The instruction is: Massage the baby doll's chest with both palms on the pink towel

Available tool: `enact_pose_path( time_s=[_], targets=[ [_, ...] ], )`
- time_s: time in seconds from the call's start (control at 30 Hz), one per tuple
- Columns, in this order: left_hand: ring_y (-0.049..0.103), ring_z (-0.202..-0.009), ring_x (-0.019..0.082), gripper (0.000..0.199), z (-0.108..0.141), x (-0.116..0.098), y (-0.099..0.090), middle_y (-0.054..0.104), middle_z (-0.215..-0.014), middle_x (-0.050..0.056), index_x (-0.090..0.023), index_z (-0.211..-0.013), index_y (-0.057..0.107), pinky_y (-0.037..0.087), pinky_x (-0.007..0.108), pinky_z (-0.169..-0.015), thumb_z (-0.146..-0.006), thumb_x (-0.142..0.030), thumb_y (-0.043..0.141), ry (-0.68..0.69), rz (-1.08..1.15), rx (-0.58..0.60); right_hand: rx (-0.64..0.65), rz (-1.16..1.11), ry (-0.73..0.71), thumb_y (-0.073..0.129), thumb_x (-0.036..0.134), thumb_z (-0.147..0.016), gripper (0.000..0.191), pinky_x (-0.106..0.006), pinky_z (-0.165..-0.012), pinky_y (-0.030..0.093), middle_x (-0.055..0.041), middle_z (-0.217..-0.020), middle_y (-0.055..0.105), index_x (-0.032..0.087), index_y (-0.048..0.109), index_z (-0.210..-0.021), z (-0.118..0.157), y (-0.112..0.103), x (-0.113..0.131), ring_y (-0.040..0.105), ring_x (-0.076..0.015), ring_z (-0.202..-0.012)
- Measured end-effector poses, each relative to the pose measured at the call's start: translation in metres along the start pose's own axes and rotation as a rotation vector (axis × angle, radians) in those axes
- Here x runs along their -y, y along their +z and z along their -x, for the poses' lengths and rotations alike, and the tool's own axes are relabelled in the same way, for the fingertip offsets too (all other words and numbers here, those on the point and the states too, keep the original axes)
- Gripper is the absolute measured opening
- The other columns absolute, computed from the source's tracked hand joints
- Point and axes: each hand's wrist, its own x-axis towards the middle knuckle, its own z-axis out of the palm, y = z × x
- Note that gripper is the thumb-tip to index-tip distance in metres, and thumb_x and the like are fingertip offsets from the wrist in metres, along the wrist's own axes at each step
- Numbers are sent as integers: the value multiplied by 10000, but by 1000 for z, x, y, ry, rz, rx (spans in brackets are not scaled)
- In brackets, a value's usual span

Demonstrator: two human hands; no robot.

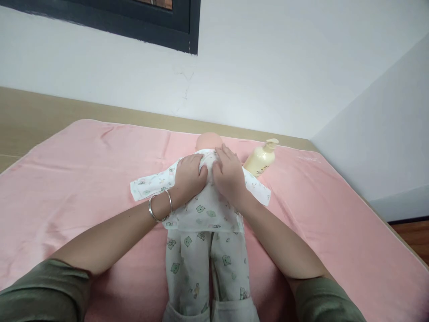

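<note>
A baby doll lies lengthwise in front of me, its bald head at the far end. It wears a white printed top with the sleeves spread to both sides, and matching trousers. My left hand rests flat on the left side of the doll's upper chest, fingers extended. On the other side, my right hand lies flat with its fingers reaching toward the shoulder. Both thumbs point inward and stay a little apart. Neither hand grips anything. Part of the doll's upper body is hidden beneath my hands.
A cream pump bottle leans or lies beside the doll's right-hand sleeve. The pink mat covers most of the wooden surface. Behind it rises a white wall with a dark window frame.
</note>
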Motion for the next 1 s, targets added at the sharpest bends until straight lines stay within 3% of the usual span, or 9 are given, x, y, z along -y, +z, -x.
enact_pose_path(
  time_s=[0.17, 0.3, 0.5, 0.67, 0.73, 0.83, 0.87, 0.93, 1.0],
  targets=[
    [649, -1100, 324, 399, -2, 1, 1, 723, -1161, 154, -131, -1155, 660, 485, 468, -995, -891, -269, 395, -24, 18, 14, 189, 85, -67, 341, 225, -986, 474, -597, -1188, 329, -189, -1524, 525, 105, 583, -1375, -4, 7, -6, 467, -354, -1425],
    [619, -1221, 324, 476, -6, 5, 0, 689, -1303, 149, -118, -1264, 636, 449, 491, -1105, -900, -306, 394, -73, 117, 13, 229, -18, -96, 401, 219, -955, 446, -547, -1180, 386, -155, -1476, 585, 135, 624, -1333, -7, -21, -5, 495, -325, -1418],
    [560, -1347, 303, 500, -9, -3, -16, 612, -1442, 136, -155, -1332, 599, 420, 481, -1174, -906, -362, 439, -245, 337, 82, -53, -179, -60, 457, 278, -940, 506, -523, -1220, 376, -84, -1564, 505, 190, 583, -1422, -12, -92, -19, 433, -291, -1481],
    [450, -1463, 268, 521, -12, -44, -27, 541, -1529, 88, -199, -1351, 584, 328, 471, -1252, -863, -363, 497, -187, 638, 60, -307, -142, 46, 468, 341, -947, 511, -602, -1205, 362, -114, -1561, 500, 204, 575, -1427, -22, -131, -60, 434, -326, -1478],
    [495, -1432, 272, 505, -20, -68, -27, 571, -1497, 101, -198, -1322, 601, 373, 477, -1224, -869, -392, 490, -221, 932, 158, -345, -129, 68, 476, 376, -948, 541, -625, -1207, 336, -125, -1591, 457, 210, 534, -1460, -28, -135, -75, 405, -327, -1495],
    [606, -1318, 306, 554, -42, -104, -23, 628, -1388, 196, -152, -1298, 593, 498, 493, -1104, -925, -498, 374, -452, 1402, 439, -363, -87, 75, 472, 400, -955, 576, -648, -1245, 220, -135, -1642, 373, 200, 478, -1495, -38, -127, -89, 312, -314, -1545],
    [621, -1299, 300, 572, -51, -114, -20, 637, -1356, 213, -141, -1299, 578, 519, 472, -1077, -938, -518, 344, -521, 1483, 482, -354, -57, 73, 477, 398, -953, 583, -654, -1254, 176, -143, -1652, 350, 191, 469, -1498, -41, -121, -91, 275, -315, -1560],
    [641, -1268, 269, 565, -69, -130, -14, 647, -1306, 211, -138, -1305, 545, 541, 416, -1046, -969, -515, 292, -587, 1576, 489, -307, 21, 72, 505, 391, -943, 609, -661, -1257, 125, -173, -1668, 301, 156, 457, -1503, -46, -107, -93, 209, -333, -1578],
    [679, -1187, 254, 530, -84, -142, -7, 671, -1227, 196, -134, -1283, 531, 559, 399, -1016, -1000, -478, 245, -601, 1637, 418, -242, 103, 76, 513, 392, -944, 640, -660, -1254, 132, -214, -1675, 257, 98, 442, -1507, -49, -93, -92, 165, -361, -1584]
  ],
)
